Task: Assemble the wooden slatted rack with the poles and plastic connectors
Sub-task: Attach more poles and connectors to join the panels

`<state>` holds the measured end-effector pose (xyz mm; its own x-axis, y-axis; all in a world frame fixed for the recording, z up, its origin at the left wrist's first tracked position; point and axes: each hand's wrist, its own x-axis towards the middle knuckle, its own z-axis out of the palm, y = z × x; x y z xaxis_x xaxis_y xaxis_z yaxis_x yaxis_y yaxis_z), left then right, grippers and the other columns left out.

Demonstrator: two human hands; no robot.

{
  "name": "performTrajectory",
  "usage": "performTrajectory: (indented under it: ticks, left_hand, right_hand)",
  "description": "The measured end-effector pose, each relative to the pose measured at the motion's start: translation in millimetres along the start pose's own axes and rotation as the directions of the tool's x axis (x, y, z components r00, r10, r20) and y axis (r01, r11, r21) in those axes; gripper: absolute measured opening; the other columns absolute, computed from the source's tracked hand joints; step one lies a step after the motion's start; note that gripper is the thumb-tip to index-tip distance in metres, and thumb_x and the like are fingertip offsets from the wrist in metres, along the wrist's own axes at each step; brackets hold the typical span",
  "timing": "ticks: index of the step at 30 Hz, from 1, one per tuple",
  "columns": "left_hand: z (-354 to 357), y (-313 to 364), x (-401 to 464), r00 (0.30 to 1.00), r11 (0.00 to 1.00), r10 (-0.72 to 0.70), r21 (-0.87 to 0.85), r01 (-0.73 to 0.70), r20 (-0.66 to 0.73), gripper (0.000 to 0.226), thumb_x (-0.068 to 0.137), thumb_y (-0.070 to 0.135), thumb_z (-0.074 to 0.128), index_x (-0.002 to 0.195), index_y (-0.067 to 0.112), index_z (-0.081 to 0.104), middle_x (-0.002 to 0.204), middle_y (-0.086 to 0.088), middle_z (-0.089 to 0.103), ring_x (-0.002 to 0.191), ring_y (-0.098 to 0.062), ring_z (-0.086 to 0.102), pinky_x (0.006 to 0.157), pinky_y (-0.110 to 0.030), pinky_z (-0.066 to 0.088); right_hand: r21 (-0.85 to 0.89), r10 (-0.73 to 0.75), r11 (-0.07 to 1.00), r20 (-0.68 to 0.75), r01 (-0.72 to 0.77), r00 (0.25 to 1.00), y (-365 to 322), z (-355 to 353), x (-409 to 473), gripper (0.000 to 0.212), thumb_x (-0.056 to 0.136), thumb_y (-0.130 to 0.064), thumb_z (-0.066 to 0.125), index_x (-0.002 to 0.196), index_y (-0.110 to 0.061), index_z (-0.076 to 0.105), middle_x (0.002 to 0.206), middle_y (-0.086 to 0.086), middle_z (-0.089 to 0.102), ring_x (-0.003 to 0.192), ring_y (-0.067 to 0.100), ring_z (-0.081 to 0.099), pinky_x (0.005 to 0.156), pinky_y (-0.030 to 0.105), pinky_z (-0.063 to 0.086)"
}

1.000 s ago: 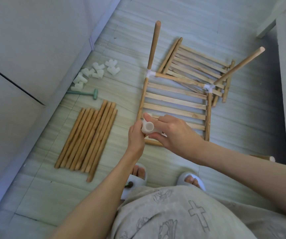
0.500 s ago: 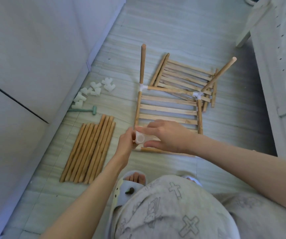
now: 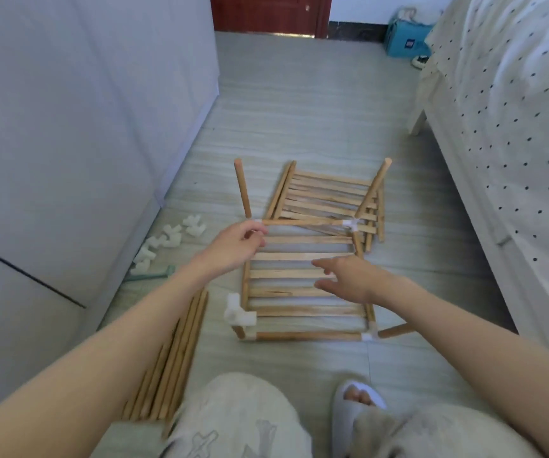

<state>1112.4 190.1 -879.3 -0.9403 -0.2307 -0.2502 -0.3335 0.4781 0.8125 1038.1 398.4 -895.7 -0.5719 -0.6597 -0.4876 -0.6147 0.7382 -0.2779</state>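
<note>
Slatted panel (image 3: 303, 256): left hand (image 3: 238, 241) pinching 10 o'clock corner; right hand (image 3: 346, 277) empty, spread; steady frame, then seat connector (image 3: 237, 314) at 7 o'clock squarely

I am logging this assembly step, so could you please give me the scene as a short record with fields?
setting: tiled floor, bed on the right
left hand: at the far-left corner of the slatted panel, grip unclear
right hand: open over the slats, holding nothing
near-left corner: white connector fitted
spare poles: bundled on the floor, left
spare connectors: heaped by the cabinet
second panel: lying behind
</note>
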Motion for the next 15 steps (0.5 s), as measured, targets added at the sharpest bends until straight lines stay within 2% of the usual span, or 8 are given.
performTrajectory:
  ticks: [3, 6, 9, 11, 15]
  left_hand:
    - [9, 16, 38, 0.983, 0.952, -0.036, 0.304, -0.021, 0.182, 0.034, 0.100, 0.023, 0.038, 0.131, 0.014, 0.048, 0.128, -0.006, 0.053, 0.118, -0.020, 0.050, 0.089, -0.020, 0.034]
    - [24, 12, 85, 0.962, 0.864, -0.088, 0.500, -0.055, 0.257, 0.039, 0.100, 0.026, 0.037, 0.136, 0.013, 0.042, 0.138, -0.007, 0.048, 0.124, -0.022, 0.046, 0.093, -0.021, 0.034]
    - [47, -15, 134, 0.938, 0.796, -0.152, 0.602, -0.071, 0.311, 0.042, 0.100, 0.025, 0.037, 0.140, 0.011, 0.036, 0.142, -0.011, 0.043, 0.128, -0.025, 0.043, 0.101, -0.027, 0.034]
    - [64, -42, 161, 0.914, 0.772, -0.214, 0.632, -0.057, 0.345, 0.049, 0.100, 0.027, 0.039, 0.145, 0.012, 0.027, 0.149, -0.012, 0.034, 0.135, -0.027, 0.036, 0.108, -0.031, 0.031]
    - [98, -101, 197, 0.892, 0.681, -0.245, 0.722, -0.119, 0.379, 0.069, 0.096, 0.041, 0.046, 0.150, 0.026, 0.006, 0.158, -0.006, 0.006, 0.145, -0.028, 0.008, 0.116, -0.044, 0.015]
  right_hand:
    - [0.021, 0.023, 1.000, -0.007, -0.023, 1.000, 21, -17, 16, 0.054, 0.099, -0.040, 0.039, 0.148, -0.022, 0.024, 0.145, 0.004, 0.042, 0.131, 0.024, 0.041, 0.103, 0.034, 0.035]
    - [0.002, 0.047, 0.999, -0.012, -0.047, 0.999, 50, -27, 46, 0.054, 0.099, -0.041, 0.037, 0.148, -0.022, 0.024, 0.145, 0.004, 0.042, 0.131, 0.026, 0.040, 0.102, 0.035, 0.035]
    - [0.003, 0.086, 0.996, 0.011, -0.086, 0.996, 80, -25, 86, 0.054, 0.100, -0.040, 0.036, 0.149, -0.022, 0.022, 0.146, 0.004, 0.041, 0.132, 0.026, 0.038, 0.102, 0.034, 0.034]
    - [-0.003, 0.103, 0.995, 0.049, -0.103, 0.994, 99, -20, 113, 0.054, 0.100, -0.038, 0.036, 0.149, -0.021, 0.019, 0.147, 0.006, 0.040, 0.132, 0.026, 0.038, 0.101, 0.033, 0.035]
    - [0.023, 0.119, 0.993, 0.033, -0.120, 0.992, 134, -5, 179, 0.054, 0.100, -0.036, 0.036, 0.149, -0.018, 0.021, 0.145, 0.011, 0.041, 0.129, 0.028, 0.042, 0.100, 0.035, 0.036]
